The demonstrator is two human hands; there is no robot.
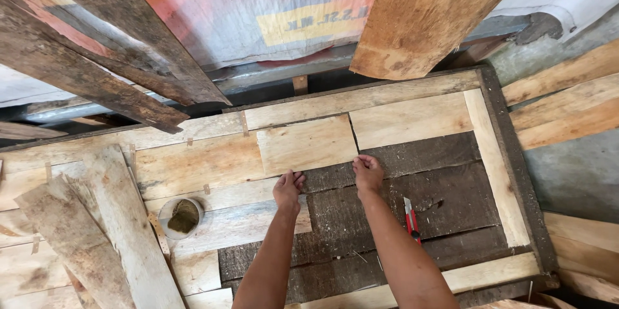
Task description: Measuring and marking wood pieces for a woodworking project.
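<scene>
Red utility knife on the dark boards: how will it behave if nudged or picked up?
The utility knife looks slim and flat, so it would probably slide rather than roll. It likely lifts easily with one hand. Its blade tip appears exposed, so grip the red body.

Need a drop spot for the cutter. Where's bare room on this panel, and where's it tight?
Free: dark boards between the red utility knife and the pale right-hand strip; also the dark patch below the left hand. Crowded: left side, with the small bowl and loose planks; and the light piece both hands grip.
</scene>
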